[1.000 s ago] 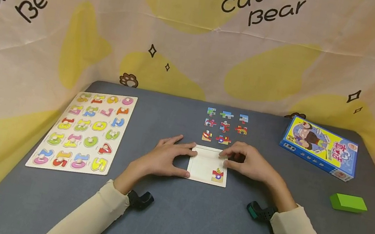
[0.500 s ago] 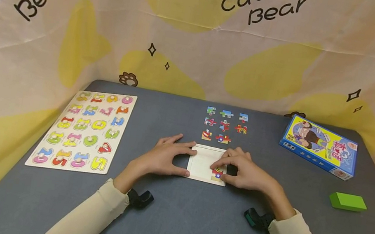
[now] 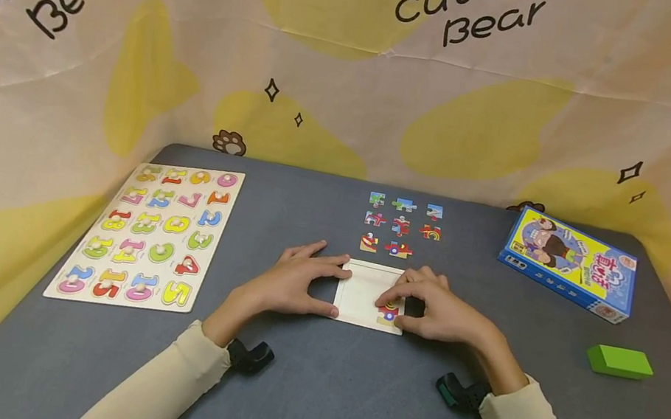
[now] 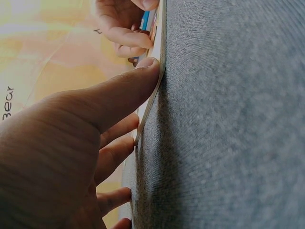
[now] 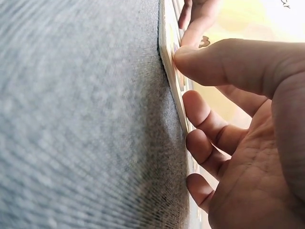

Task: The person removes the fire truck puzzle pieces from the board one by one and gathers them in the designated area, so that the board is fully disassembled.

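A white puzzle tray (image 3: 361, 293) lies on the grey table in the head view, with one colourful puzzle piece (image 3: 387, 315) in its lower right corner. My left hand (image 3: 289, 282) touches the tray's left edge with thumb and fingers, which are mostly straight. Over the tray's right side, my right hand (image 3: 449, 307) has curled fingers, with forefinger and thumb on opposite sides of the piece; they partly cover it. Just behind the tray, several loose puzzle pieces (image 3: 400, 226) lie in rows. Both wrist views show the fingers at the tray's edge (image 4: 162, 47).
A board of coloured numbers (image 3: 171, 240) lies at the left. To the right are a blue and yellow card box (image 3: 572, 262) and a green block (image 3: 620, 362). A printed curtain (image 3: 332, 74) hangs behind the table.
My right hand has moved down and left from the tray's upper right edge onto the piece in the corner. The left hand has stayed at the tray's left edge.
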### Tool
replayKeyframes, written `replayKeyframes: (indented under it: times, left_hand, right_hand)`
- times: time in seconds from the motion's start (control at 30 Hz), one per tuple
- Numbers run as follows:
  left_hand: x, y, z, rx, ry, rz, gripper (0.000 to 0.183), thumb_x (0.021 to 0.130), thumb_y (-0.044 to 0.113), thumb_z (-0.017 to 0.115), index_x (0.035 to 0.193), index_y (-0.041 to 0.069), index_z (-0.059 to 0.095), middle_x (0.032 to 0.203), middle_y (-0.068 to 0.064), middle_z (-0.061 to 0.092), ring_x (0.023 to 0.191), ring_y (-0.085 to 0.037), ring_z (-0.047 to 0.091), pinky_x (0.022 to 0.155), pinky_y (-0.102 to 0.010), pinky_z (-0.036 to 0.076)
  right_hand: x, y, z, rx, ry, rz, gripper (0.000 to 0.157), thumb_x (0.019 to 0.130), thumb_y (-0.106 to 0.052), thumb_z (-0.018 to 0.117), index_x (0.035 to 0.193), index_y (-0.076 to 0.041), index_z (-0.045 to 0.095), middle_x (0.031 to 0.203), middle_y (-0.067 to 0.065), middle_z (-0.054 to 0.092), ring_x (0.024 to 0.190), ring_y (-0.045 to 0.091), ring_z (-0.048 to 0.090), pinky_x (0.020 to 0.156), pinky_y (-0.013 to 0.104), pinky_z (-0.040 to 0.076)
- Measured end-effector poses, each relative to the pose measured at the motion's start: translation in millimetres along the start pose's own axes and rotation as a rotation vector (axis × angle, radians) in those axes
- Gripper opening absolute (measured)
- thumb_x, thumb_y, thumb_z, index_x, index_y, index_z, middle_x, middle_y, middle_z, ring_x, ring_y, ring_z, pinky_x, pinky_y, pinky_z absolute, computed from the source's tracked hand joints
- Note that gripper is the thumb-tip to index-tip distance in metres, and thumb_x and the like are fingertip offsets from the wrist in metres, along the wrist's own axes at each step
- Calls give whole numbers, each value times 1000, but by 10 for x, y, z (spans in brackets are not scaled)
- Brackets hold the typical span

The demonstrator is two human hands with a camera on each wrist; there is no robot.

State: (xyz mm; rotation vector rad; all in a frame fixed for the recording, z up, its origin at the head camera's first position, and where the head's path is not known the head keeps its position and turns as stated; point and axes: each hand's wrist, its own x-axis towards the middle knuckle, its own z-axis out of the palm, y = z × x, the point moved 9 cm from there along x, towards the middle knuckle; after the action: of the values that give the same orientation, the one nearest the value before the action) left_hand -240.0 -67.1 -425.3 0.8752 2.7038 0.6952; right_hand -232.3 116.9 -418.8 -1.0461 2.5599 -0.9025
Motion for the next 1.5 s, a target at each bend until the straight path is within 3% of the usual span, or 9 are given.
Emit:
replayKeyframes:
  times: [1.0,1.5]
  left_hand:
    - [5,-5,-1,4,6,7,67,84,46,81,144,25,60,163,5,40,158,-40,16,120,-65,15]
    - [7,-19,19,7,-4,-2,67,85,47,80,145,26,59,164,6,39,159,-39,14,121,-63,15]
  right_hand:
    - [-5,-24,-8,38,-11,-15,40,81,-18,85,118,-31,76,104,-15,70,95,15,45,82,39,24]
    - [-40,85,-146,90,78,-32,39,83,-16,84,121,-23,75,109,-8,70,97,19,48,81,40,25]
